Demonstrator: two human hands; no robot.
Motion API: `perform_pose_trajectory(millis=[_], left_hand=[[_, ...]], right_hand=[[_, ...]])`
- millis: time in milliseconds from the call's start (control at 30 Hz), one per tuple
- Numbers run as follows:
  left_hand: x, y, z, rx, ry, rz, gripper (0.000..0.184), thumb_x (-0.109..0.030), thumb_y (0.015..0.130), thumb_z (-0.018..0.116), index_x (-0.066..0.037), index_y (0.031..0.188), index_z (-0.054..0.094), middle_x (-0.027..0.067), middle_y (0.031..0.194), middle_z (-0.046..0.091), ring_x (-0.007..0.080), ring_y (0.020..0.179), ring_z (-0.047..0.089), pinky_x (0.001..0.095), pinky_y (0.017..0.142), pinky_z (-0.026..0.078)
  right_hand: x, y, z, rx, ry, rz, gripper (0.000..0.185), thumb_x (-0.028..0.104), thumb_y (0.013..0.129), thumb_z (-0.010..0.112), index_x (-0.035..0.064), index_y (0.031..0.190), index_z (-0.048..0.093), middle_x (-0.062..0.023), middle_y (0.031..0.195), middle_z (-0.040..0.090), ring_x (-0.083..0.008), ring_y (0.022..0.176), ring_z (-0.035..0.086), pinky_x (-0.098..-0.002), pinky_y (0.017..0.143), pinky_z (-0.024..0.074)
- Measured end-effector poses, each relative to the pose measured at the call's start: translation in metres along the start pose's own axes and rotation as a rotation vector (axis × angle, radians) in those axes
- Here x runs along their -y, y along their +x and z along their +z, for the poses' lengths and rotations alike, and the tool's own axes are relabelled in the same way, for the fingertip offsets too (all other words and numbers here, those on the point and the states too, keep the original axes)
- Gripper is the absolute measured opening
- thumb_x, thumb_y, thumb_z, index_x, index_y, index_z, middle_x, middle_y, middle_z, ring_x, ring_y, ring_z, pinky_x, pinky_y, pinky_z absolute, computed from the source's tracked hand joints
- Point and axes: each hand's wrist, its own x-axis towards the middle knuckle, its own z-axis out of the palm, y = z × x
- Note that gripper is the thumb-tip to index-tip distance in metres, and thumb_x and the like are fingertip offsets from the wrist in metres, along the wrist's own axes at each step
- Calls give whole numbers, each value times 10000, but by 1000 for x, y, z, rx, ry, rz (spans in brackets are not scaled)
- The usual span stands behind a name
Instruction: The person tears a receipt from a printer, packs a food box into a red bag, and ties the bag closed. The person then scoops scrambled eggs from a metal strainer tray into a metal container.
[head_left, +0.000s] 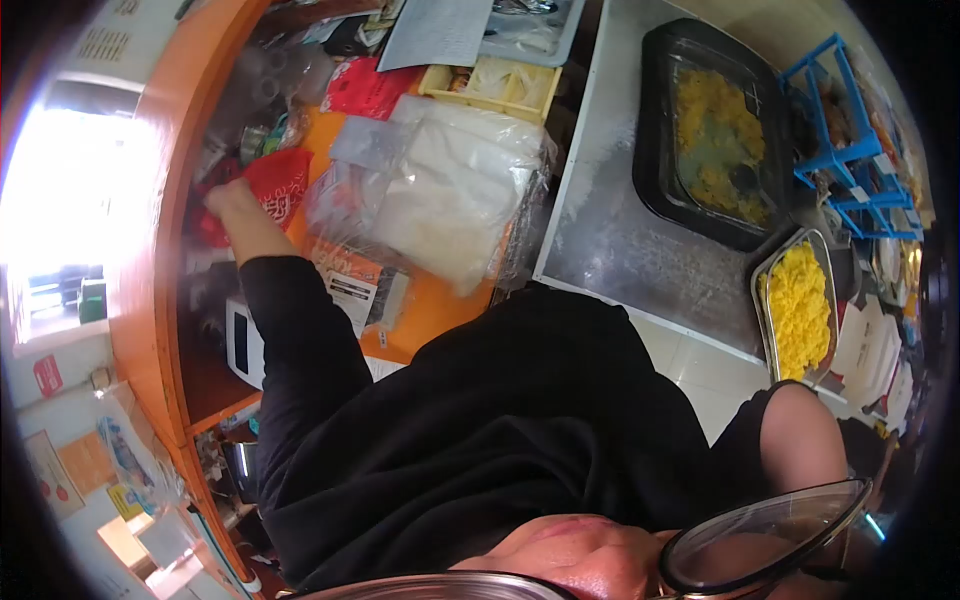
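Note:
My left hand [230, 202] reaches out to the left, over the far side of an orange counter. Its fingers look closed on a red bag [278, 185] with white lettering, though the fingertips are partly hidden. Right beside the bag lie clear plastic packaging [335, 195] and a small green-topped container [255, 142]. A stack of clear plastic bags [450, 195] rests on the counter nearer my body. Of my right arm only the bare part below the sleeve shows at the lower right; the right hand is out of sight.
The metal worktop [610, 230] carries a black pan [655, 190] with yellowish food. Near its corner sits a metal tray of yellow shredded food [800, 310]. Blue racks [850, 160] stand at the right. A yellow basket [540, 95] and another red packet [365, 88] lie farther back.

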Motion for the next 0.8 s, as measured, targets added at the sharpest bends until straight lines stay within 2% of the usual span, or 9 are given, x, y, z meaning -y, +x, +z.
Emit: perform_pose_trajectory(millis=[67,133,200,300,367,500,667,733,800], left_hand=[[-9,-49,10,120,-24,0,398,-265,875,532,-58,1214,490,115,1221,502,235,1107,490,431,991,370],[3,-107,10,272,-189,-35,414,-276,867,548,-66,1219,487,107,1227,495,222,1112,482,420,995,360],[38,-157,6,406,-422,-73,245,-172,873,555,-39,1077,528,83,1016,521,183,929,514,372,880,434],[112,-247,12,830,-286,307,96,-63,899,523,-60,994,515,24,863,542,147,808,548,323,791,475],[166,-317,9,924,-128,-40,369,-83,882,568,-70,1234,457,59,1131,549,167,989,561,333,898,466],[214,-449,-21,1476,559,-492,439,-102,883,588,-47,1285,418,92,1204,538,250,1099,553,399,941,470],[329,-522,-51,1304,580,-1390,586,-107,889,556,10,1379,258,215,1395,353,364,1230,452,482,1049,378],[363,-552,-60,1156,505,-1362,643,-115,879,561,25,1392,200,237,1436,262,394,1274,387,498,1075,335],[390,-574,-48,1070,476,-1330,702,-130,867,573,29,1407,155,248,1470,181,418,1317,315,514,1097,290]], right_hand=[[-1,1,10,-180,210,53,412,87,882,414,187,1272,506,-139,1492,252,-424,1381,163,-660,1031,116],[7,18,-24,244,165,171,415,96,884,415,164,1287,488,-145,1495,243,-428,1379,161,-661,1031,112],[13,36,-61,521,123,254,417,102,886,414,154,1295,477,-146,1496,238,-427,1378,160,-658,1030,112],[13,44,-80,510,84,252,417,107,887,412,156,1297,471,-140,1496,238,-419,1376,160,-650,1028,121],[13,53,-96,496,41,247,416,110,889,410,157,1298,467,-135,1496,237,-414,1375,159,-644,1027,126],[11,81,-140,460,-81,214,415,117,891,407,160,1301,458,-126,1496,237,-404,1373,159,-632,1024,137],[10,130,-217,420,-257,113,414,125,894,403,163,1304,448,-115,1496,236,-392,1370,159,-617,1021,151],[6,161,-255,480,-323,121,413,129,895,402,164,1305,443,-110,1496,235,-387,1369,158,-611,1019,156],[13,195,-303,814,-281,200,404,119,894,410,200,1285,470,-88,1495,251,-372,1372,167,-597,1026,157]])
